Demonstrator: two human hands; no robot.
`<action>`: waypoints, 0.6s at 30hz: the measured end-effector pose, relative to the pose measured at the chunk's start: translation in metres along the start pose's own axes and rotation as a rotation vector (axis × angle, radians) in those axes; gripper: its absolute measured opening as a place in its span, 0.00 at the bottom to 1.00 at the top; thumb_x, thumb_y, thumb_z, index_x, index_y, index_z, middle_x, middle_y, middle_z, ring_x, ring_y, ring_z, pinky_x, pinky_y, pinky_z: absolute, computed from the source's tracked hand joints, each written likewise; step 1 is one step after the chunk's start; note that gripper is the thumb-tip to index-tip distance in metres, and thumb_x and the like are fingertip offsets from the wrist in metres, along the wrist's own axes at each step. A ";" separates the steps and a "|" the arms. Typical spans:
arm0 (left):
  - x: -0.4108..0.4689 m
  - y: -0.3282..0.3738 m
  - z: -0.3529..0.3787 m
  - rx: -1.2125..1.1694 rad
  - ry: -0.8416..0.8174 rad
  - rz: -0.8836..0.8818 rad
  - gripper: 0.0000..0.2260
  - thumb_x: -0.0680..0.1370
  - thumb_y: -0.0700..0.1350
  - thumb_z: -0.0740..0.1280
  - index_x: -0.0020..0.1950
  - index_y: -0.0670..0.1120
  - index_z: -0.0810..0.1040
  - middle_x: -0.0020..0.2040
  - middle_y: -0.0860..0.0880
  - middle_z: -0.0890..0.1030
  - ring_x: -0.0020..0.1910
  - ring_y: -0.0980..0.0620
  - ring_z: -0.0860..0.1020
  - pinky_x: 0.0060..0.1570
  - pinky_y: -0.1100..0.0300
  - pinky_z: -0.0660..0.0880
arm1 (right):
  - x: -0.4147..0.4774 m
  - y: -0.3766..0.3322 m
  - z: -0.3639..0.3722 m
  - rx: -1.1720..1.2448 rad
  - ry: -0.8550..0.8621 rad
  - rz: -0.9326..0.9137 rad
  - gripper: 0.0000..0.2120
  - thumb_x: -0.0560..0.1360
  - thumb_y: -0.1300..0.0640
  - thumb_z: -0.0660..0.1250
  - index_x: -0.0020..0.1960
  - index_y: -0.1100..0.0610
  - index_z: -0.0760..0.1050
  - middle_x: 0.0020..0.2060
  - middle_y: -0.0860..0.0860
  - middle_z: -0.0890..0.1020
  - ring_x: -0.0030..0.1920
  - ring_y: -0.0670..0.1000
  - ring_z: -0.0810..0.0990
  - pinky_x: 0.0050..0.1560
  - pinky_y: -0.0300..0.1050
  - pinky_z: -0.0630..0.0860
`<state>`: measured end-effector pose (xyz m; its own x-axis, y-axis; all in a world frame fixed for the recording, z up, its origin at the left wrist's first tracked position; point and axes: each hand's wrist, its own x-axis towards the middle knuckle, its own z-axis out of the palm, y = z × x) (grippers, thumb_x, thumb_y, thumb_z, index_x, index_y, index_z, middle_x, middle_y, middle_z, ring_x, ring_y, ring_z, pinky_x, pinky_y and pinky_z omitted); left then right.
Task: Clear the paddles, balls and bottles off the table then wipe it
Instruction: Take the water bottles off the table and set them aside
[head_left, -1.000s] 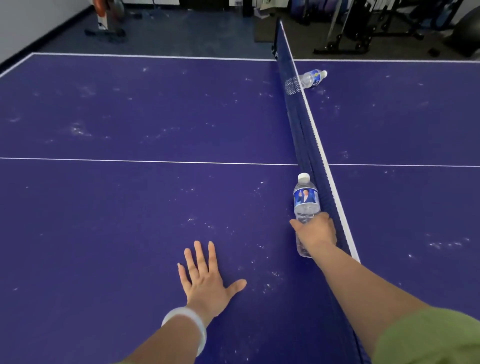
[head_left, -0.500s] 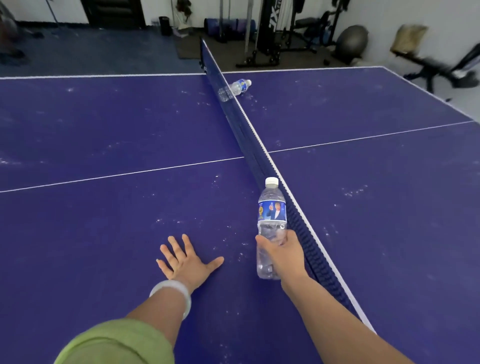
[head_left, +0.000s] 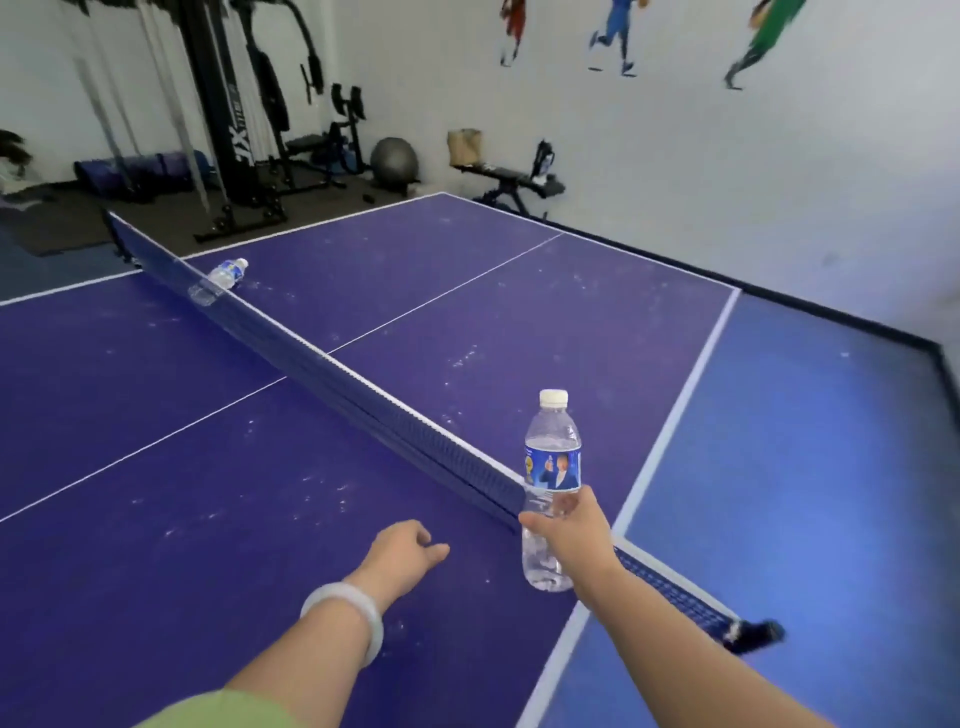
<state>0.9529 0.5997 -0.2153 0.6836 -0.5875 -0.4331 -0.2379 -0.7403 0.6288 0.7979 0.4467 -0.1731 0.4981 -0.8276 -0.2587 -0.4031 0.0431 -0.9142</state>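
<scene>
Two hands are in our view. Our right hand grips one bottle upright by its lower half, at the right edge of the table, just beside the near end of the net. Our left hand hovers over the table, fingers loosely curled, holding nothing. A second bottle lies on its side against the net, far left.

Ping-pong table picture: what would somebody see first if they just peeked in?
Probably the clear water bottle with a blue label, held upright by the right hand at the near end of the net. Then the big purple table itself, speckled with white marks. A second bottle lies on its side by the net at the far end.
</scene>
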 end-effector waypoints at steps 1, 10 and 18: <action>-0.003 0.021 0.009 0.019 -0.017 0.054 0.16 0.77 0.54 0.68 0.60 0.45 0.76 0.58 0.49 0.76 0.54 0.51 0.76 0.53 0.58 0.74 | -0.008 0.002 -0.022 0.022 0.062 0.004 0.19 0.67 0.57 0.77 0.49 0.52 0.69 0.44 0.48 0.80 0.40 0.48 0.81 0.33 0.40 0.74; -0.076 0.198 0.132 0.239 -0.189 0.502 0.13 0.77 0.53 0.68 0.57 0.47 0.74 0.53 0.51 0.76 0.48 0.53 0.74 0.42 0.62 0.70 | -0.112 0.046 -0.221 0.195 0.503 0.018 0.20 0.67 0.60 0.77 0.49 0.48 0.69 0.47 0.45 0.78 0.45 0.45 0.80 0.39 0.40 0.74; -0.229 0.277 0.290 0.374 -0.428 0.761 0.16 0.78 0.55 0.67 0.60 0.46 0.73 0.55 0.51 0.75 0.47 0.53 0.75 0.43 0.61 0.69 | -0.272 0.130 -0.369 0.169 0.824 0.133 0.21 0.66 0.59 0.77 0.52 0.51 0.70 0.49 0.46 0.78 0.46 0.42 0.77 0.40 0.37 0.71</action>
<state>0.5304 0.4339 -0.1291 -0.0394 -0.9703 -0.2385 -0.7719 -0.1221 0.6240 0.3272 0.4708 -0.1071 -0.2894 -0.9500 -0.1176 -0.2656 0.1977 -0.9436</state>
